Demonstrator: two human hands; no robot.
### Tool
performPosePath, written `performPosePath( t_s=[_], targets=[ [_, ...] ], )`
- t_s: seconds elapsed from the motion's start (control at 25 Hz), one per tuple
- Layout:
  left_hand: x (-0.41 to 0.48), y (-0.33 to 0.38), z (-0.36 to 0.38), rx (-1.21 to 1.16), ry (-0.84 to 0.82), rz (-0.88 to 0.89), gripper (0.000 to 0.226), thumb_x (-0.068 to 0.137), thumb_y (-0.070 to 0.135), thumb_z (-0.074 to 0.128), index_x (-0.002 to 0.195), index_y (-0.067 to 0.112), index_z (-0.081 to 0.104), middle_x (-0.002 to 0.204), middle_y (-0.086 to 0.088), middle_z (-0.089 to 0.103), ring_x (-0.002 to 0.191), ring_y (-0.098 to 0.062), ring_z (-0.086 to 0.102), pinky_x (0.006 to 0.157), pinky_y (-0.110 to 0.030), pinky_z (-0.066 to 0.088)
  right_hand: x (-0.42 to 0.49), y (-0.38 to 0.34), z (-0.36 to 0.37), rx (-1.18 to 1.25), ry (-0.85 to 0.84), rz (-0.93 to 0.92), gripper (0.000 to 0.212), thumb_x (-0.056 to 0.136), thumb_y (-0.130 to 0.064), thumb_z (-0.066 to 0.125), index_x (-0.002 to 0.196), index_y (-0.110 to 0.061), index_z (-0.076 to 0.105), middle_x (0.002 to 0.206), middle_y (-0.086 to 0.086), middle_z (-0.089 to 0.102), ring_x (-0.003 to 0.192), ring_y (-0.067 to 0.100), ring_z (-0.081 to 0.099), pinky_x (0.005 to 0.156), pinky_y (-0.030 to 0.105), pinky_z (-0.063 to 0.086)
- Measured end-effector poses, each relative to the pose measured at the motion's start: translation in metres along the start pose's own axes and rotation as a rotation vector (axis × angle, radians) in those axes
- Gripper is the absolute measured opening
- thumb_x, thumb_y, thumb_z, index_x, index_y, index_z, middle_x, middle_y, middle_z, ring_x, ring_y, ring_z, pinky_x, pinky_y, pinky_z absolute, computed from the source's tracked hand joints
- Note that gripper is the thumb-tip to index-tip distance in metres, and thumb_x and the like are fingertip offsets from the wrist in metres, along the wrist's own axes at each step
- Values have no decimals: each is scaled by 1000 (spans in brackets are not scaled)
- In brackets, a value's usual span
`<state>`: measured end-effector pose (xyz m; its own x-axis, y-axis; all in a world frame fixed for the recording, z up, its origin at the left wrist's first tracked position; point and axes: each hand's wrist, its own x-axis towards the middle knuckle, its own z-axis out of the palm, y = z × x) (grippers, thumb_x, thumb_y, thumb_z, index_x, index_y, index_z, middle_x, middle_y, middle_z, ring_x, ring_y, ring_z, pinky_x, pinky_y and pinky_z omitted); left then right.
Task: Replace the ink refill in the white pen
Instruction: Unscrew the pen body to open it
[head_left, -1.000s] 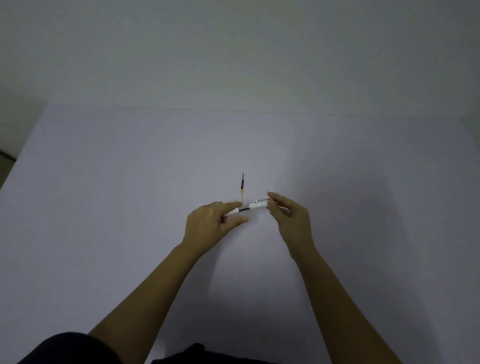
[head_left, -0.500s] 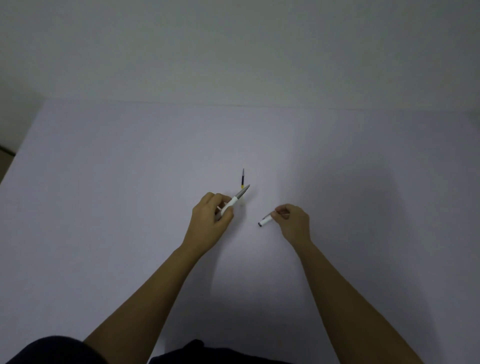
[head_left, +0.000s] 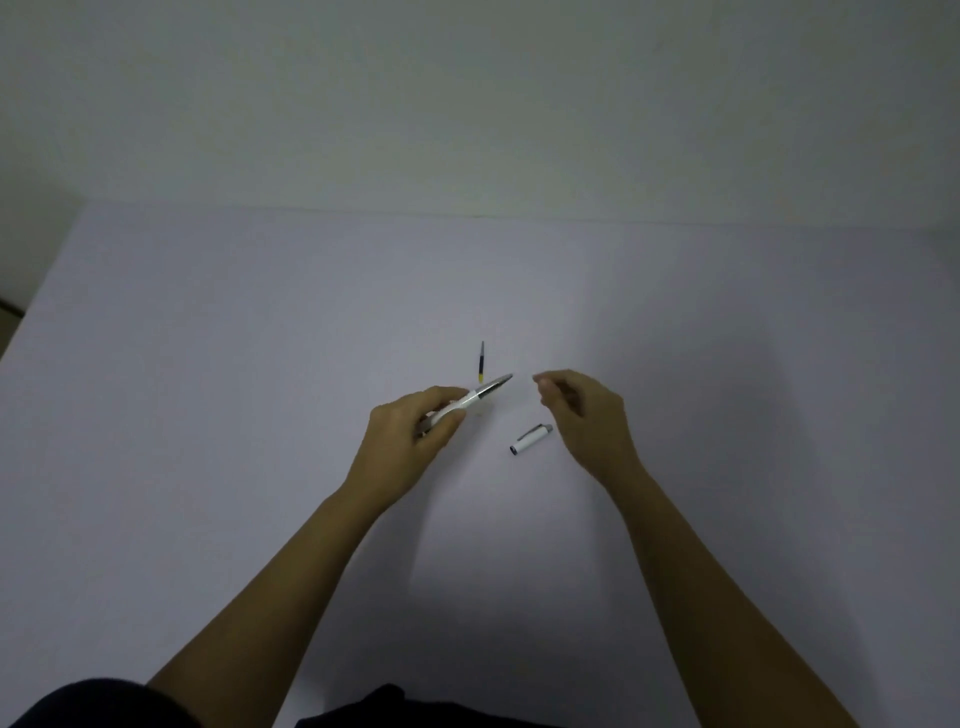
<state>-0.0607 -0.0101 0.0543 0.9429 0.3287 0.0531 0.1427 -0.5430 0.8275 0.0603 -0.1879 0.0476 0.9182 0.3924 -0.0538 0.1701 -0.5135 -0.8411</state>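
My left hand (head_left: 410, 436) grips the front half of the white pen (head_left: 478, 397), its grey tip pointing up and to the right. The pen's white rear half (head_left: 530, 439), with a grey end, lies on the table between my hands. My right hand (head_left: 582, 410) hovers just right of it, fingers loosely curled and holding nothing. A thin ink refill (head_left: 481, 361), dark with a yellow end, lies on the table just beyond the pen tip.
The pale table (head_left: 260, 364) runs back to a plain wall; its left edge shows at the far left. Dark clothing sits at the bottom of the view.
The pen came apart into two halves. My right hand carried the rear half down to the table, let it go, and lifted away. My left hand keeps the front half.
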Motion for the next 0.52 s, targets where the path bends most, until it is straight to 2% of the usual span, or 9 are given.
performPosePath(
  t_s=[0.08, 0.16, 0.2, 0.28, 0.36, 0.4, 0.52],
  targets=[
    [1, 4, -7, 37, -49, 33, 22, 88, 23, 61, 109, 23, 65, 79, 14, 64, 66, -8, 58, 60, -7, 42, -1, -21, -9, 23, -152, -39, 22, 94, -27, 48, 104, -20, 66, 87, -7, 68, 81, 7, 65, 71, 8, 46],
    [2, 8, -12, 80, -63, 62, 22, 87, 23, 63, 108, 19, 65, 78, 10, 63, 63, -5, 56, 61, -6, 41, -2, -35, -14, 20, -345, 13, 28, 96, -31, 41, 106, -20, 64, 85, -11, 67, 79, 2, 65, 74, 17, 50],
    [1, 10, -14, 93, -67, 82, 21, 87, 22, 63, 106, 17, 65, 77, 9, 62, 63, -4, 55, 61, -6, 41, -1, -40, -15, -9, -423, 40, 32, 96, -33, 39, 101, -18, 66, 80, -13, 67, 74, 1, 65, 73, 21, 52],
    [1, 14, -16, 107, -82, 136, 17, 87, 21, 62, 102, 14, 67, 75, 7, 63, 61, -4, 53, 59, -9, 41, 1, -44, -17, -118, -507, 0, 34, 96, -34, 43, 86, -17, 70, 70, -13, 67, 63, -2, 64, 68, 17, 50],
    [1, 17, -18, 108, -100, 165, 16, 88, 20, 62, 100, 12, 69, 73, 2, 65, 58, -4, 51, 57, -12, 39, 1, -46, -18, -169, -498, -110, 25, 93, -26, 51, 82, -17, 72, 68, -9, 68, 58, -6, 62, 62, 7, 46],
    [1, 18, -19, 100, -102, 163, 16, 88, 20, 61, 100, 12, 69, 72, 1, 66, 56, -5, 50, 56, -11, 38, 0, -46, -18, -158, -460, -164, 20, 91, -21, 55, 82, -17, 73, 68, -6, 69, 60, -5, 63, 61, 7, 46],
    [1, 21, -21, 49, -106, 128, 18, 90, 22, 58, 100, 15, 71, 65, 8, 63, 56, -9, 50, 52, -9, 35, -5, -44, -21, -114, -301, -392, 9, 83, -12, 65, 87, -14, 73, 75, 3, 72, 69, 9, 62, 64, 16, 47]
  ],
)
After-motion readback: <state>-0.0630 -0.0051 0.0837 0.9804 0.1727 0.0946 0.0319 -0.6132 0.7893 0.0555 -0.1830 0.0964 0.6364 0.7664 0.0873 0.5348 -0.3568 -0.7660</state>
